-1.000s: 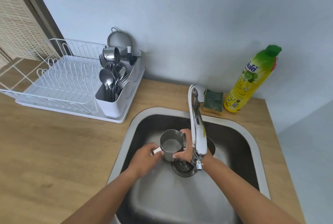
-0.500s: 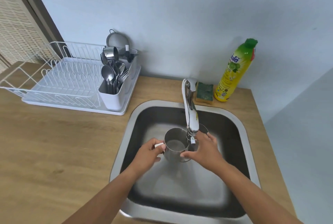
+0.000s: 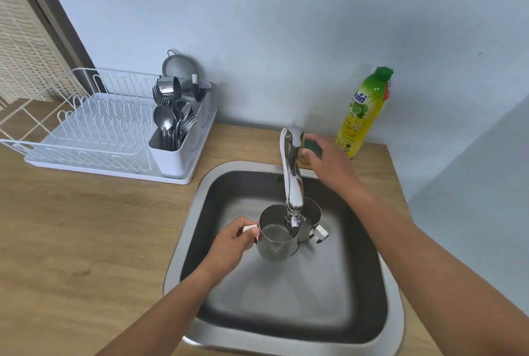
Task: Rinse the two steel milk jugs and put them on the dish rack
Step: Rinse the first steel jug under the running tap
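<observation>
In the square stainless-steel sink (image 3: 183, 244), the left hand (image 3: 233, 244) is gripping the handle of the nearer shiny steel milk jug (image 3: 276, 234), fingers curled tight around it, and is holding the jug upright under the spout of the curved chrome tap (image 3: 292, 175). Just behind it, touching or nearly so, the second steel milk jug (image 3: 310, 219) is standing in the basin with its handle pointing right.

Farther back, the right hand (image 3: 329, 163) is lying on the green-topped sponge (image 3: 312, 148) at the sink's far rim, its fingers resting on the sponge; whether they are clamping it I cannot tell. Just beyond is standing the yellow dish-soap bottle with a green cap (image 3: 362, 115).

On the wooden counter (image 3: 71, 241) to the left, the white wire dish rack (image 3: 86, 126) is holding steel spoons and forks (image 3: 171, 123) in its cutlery caddy.
</observation>
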{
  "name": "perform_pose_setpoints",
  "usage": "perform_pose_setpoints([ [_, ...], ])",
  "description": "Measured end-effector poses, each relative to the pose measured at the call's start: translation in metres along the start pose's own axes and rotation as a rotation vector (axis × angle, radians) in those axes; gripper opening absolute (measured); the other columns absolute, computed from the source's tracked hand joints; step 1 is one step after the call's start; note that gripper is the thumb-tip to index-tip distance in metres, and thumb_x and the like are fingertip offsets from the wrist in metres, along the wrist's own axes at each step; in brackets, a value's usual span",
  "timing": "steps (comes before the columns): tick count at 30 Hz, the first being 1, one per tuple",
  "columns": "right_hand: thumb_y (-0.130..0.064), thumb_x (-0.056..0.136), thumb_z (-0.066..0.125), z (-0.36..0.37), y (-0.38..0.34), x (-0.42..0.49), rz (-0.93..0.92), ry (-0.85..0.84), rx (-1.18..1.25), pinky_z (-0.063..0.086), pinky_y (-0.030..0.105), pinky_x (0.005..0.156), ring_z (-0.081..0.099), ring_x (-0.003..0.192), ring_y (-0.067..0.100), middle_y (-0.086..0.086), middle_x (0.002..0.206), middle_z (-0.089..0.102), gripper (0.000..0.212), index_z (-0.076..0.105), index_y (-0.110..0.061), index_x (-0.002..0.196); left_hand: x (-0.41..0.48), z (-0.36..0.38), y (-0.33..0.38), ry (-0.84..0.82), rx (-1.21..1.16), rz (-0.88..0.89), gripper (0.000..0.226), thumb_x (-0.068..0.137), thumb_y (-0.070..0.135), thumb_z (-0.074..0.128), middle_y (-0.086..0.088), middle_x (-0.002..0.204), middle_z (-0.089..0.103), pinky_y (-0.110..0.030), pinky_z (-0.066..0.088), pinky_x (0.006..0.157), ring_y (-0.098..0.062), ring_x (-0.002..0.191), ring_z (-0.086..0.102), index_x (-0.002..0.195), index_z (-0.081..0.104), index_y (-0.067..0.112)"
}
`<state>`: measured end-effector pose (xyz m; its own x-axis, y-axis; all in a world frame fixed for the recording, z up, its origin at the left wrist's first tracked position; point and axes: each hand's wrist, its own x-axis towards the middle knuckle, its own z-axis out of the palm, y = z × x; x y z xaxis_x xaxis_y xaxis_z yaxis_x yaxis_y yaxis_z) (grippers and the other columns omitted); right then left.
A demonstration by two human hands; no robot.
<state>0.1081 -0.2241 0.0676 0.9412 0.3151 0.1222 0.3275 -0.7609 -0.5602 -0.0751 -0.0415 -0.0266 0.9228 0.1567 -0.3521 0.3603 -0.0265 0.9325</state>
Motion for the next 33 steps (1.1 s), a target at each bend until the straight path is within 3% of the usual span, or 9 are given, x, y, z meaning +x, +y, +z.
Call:
perform_pose_setpoints([
  [3, -0.035, 0.097, 0.054, 0.007, -0.006, 0.032, -0.042, -0.106, -0.170, 0.031, 0.048, 0.117, 0.031, 0.146, 0.022, 0.003, 0.160, 0.031, 0.060, 0.033, -0.020, 0.151, 0.002, 0.001, 0.004, 0.002, 0.018, 0.021, 0.014, 0.091, 0.029, 0.062, 0.000, 0.087, 0.068, -0.045, 0.052, 0.096, -0.015, 0.085, 0.058, 0.079, 0.067, 0.024],
  [7, -0.038, 0.096, 0.055, 0.015, -0.006, 0.055, -0.079, -0.300, -0.346, 0.024, 0.047, 0.117, 0.021, 0.151, 0.022, 0.001, 0.166, 0.015, 0.072, 0.020, -0.020, 0.156, 0.006, 0.002, 0.005, 0.008, 0.018, 0.027, 0.019, 0.096, 0.024, 0.060, 0.000, 0.087, 0.066, -0.035, 0.047, 0.083, -0.017, 0.084, 0.053, 0.078, 0.066, 0.026],
  [13, -0.040, 0.100, 0.048, 0.014, -0.004, 0.058, -0.166, -0.325, -0.496, 0.029, 0.043, 0.115, 0.027, 0.148, 0.028, 0.003, 0.166, 0.015, 0.066, 0.020, -0.016, 0.156, 0.004, 0.002, 0.004, 0.032, -0.026, 0.039, 0.021, 0.096, 0.019, 0.061, -0.011, 0.102, 0.070, -0.035, 0.052, 0.091, -0.015, 0.086, 0.059, 0.078, 0.069, 0.027],
  [18, -0.036, 0.102, 0.043, 0.017, -0.003, 0.057, -0.206, -0.297, -0.540, 0.027, 0.040, 0.116, 0.022, 0.150, 0.024, 0.006, 0.165, 0.017, 0.062, 0.021, -0.012, 0.155, 0.003, 0.004, 0.005, 0.029, 0.001, 0.062, 0.025, 0.096, 0.020, 0.061, 0.000, 0.100, 0.072, -0.029, 0.047, 0.088, -0.006, 0.084, 0.059, 0.076, 0.069, 0.034],
  [23, -0.032, 0.105, 0.036, 0.017, -0.002, 0.064, -0.229, -0.291, -0.566, 0.031, 0.043, 0.114, 0.029, 0.147, 0.026, 0.008, 0.163, 0.024, 0.053, 0.025, -0.011, 0.152, 0.002, 0.005, 0.002, 0.024, -0.017, 0.064, 0.025, 0.095, 0.020, 0.062, 0.005, 0.111, 0.072, -0.037, 0.047, 0.101, -0.013, 0.099, 0.064, 0.076, 0.070, 0.035],
  [33, -0.031, 0.105, 0.034, 0.016, -0.002, 0.071, -0.214, -0.325, -0.545, 0.033, 0.043, 0.111, 0.035, 0.144, 0.026, 0.008, 0.160, 0.031, 0.049, 0.031, -0.010, 0.149, 0.003, 0.005, 0.001, 0.009, 0.001, 0.073, 0.025, 0.095, 0.019, 0.062, 0.010, 0.114, 0.072, -0.041, 0.047, 0.106, -0.018, 0.110, 0.064, 0.077, 0.070, 0.036],
])
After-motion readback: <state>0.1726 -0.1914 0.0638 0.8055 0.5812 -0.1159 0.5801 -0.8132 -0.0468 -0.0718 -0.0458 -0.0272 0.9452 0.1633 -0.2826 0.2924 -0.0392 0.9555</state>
